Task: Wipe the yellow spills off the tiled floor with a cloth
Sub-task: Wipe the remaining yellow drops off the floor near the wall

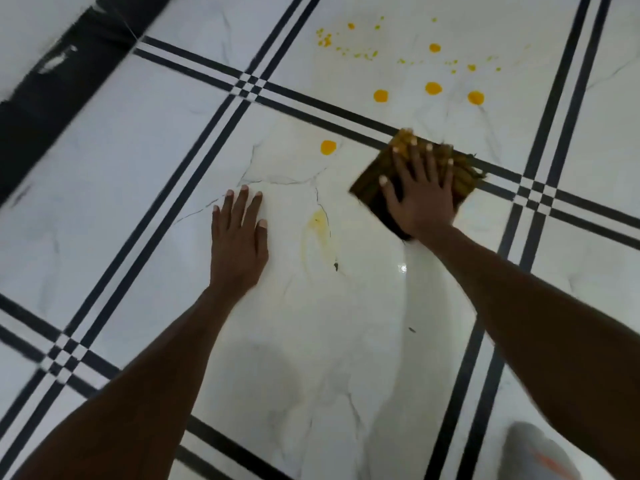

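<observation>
Top left: broad black band (pixel 52 91) runs diagonally along the room's edge, blurred; it carries a small pale glint. Whether it is a skirting or a furniture base cannot be told.

Bottom right corner: blurred pale grey rounded object with an orange streak (pixel 540 452), cut by the frame edge; identity unclear.

Small dark speck (pixel 412 329), well apart from both, lies lower centre-right.

The glossy white marble-look tiled floor (pixel 138 161), crossed by black double-stripe borders (pixel 194 161), carries scattered round yellow spills (pixel 433 88) on the far tile and one lone yellow drop (pixel 328 147) nearer. A faint yellowish smear (pixel 317 233) marks the near tile. A dark, yellow-stained square cloth (pixel 374 181) lies flat across a border stripe.
</observation>
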Demonstrator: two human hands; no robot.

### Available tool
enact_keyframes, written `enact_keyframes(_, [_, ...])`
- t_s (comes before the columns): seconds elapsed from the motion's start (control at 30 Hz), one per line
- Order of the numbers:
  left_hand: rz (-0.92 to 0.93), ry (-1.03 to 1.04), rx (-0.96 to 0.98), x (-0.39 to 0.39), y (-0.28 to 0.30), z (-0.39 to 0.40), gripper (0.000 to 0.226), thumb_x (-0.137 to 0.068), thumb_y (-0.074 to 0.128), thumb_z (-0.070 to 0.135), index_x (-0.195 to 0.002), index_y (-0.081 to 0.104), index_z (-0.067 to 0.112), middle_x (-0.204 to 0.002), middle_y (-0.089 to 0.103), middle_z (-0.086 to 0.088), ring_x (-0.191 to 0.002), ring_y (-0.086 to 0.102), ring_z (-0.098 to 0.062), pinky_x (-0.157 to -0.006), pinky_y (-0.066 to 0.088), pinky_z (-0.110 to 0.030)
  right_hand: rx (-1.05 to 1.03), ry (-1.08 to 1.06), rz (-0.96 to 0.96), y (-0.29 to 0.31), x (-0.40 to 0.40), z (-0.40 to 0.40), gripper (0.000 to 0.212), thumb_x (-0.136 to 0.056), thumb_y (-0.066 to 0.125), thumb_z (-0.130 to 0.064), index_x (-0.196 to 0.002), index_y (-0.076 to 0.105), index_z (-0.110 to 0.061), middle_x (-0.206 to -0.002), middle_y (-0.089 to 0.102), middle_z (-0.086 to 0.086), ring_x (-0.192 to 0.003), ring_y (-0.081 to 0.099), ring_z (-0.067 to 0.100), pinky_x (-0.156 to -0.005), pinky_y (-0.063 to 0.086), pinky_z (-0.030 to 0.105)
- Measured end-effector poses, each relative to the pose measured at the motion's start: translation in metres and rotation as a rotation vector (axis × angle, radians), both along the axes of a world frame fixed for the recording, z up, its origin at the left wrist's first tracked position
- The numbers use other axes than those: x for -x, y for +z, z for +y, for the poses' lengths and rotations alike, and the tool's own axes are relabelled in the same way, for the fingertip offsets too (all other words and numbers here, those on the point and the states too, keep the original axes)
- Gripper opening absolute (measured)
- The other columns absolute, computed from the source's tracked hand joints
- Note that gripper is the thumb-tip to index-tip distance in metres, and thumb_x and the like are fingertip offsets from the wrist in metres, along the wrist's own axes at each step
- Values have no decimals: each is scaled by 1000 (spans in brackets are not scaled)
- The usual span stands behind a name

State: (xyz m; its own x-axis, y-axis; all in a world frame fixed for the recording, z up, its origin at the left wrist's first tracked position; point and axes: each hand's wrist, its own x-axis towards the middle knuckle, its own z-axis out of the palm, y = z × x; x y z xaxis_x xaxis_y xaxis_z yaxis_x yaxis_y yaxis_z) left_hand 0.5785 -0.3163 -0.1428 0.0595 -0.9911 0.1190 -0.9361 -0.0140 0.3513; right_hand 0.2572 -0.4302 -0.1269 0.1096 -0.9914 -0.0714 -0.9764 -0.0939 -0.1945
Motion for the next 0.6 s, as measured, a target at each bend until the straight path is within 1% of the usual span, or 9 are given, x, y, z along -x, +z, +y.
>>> enact_keyframes(0.03, [-4, 22, 8, -3, -4, -4, 53, -110, 33, 31, -161, 36, 17, -171, 28, -8, -161, 20, -32, -130, 16, -54, 8, -11, -11, 0, -33, -12, 71, -105, 20, -63, -166, 26, -26, -175, 18, 11, -163, 10, 37, -129, 2, 65])
enact_keyframes(0.1, [-23, 30, 14, -8, -8, -7, 53, -110, 31, 34, -162, 35, 19, -172, 28, -7, -161, 19, -31, -130, 14, -53, 11, 234, -6, -2, -96, 18, 66, -106, 27, -60, -165, 28, -28, -175, 21, 8, -163, 11, 35, -128, 4, 65])
enact_keyframes(0.2, [-31, 14, 8, -9, -7, -2, 54, -111, 28, 32, -162, 33, 18, -172, 26, -7, -162, 17, -31, -131, 12, -53, 53, 582, -6, -4, -94, 118, 63, -107, 28, -61, -165, 23, -36, -177, 14, -1, -165, 4, 25, -129, 9, 63])
enact_keyframes(0.23, [-31, 14, 5, -8, -5, -3, 54, -111, 27, 33, -163, 32, 18, -173, 25, -7, -162, 16, -30, -131, 11, -53, 48, 557, -5, -4, -70, 134, 64, -107, 28, -63, -165, 22, -38, -177, 12, -4, -165, 2, 23, -128, 12, 62])
enact_keyframes(0.3, [-39, 17, -1, -9, -4, -3, 55, -111, 27, 33, -164, 30, 19, -173, 23, -6, -162, 15, -30, -131, 11, -52, -9, 268, 22, -3, -16, 156, 66, -106, 27, -65, -166, 19, -39, -177, 8, -4, -165, -1, 24, -126, 16, 65])
enact_keyframes(0.37, [-67, 40, 0, -6, -4, -3, 54, -111, 28, 33, -163, 31, 19, -173, 24, -7, -162, 16, -30, -131, 12, -52, -37, 13, 85, 6, -3, 179, 68, -106, 27, -65, -167, 16, -36, -178, 5, 1, -164, -5, 30, -125, 7, 70])
enact_keyframes(0.4, [-68, 50, 6, -5, -4, -6, 54, -110, 29, 32, -163, 33, 19, -173, 25, -7, -162, 17, -30, -131, 12, -52, -28, 29, 105, 8, -21, 186, 69, -105, 27, -64, -167, 15, -35, -177, 4, 3, -164, -6, 33, -125, 4, 72])
enact_keyframes(0.53, [-59, 30, -3, -6, -4, -4, 55, -110, 27, 32, -163, 31, 18, -173, 24, -8, -162, 15, -30, -131, 11, -52, 7, 536, -14, 4, -102, 162, 65, -105, 29, -63, -165, 25, -37, -177, 14, 1, -164, 3, 32, -123, 5, 73])
enact_keyframes(0.6, [-65, 15, 1, -7, -7, -5, 56, -110, 27, 32, -163, 30, 18, -173, 24, -9, -162, 15, -31, -131, 11, -53, 59, 465, -38, -3, -89, 93, 63, -104, 37, -62, -161, 38, -35, -172, 31, 3, -162, 21, 32, -125, 9, 70])
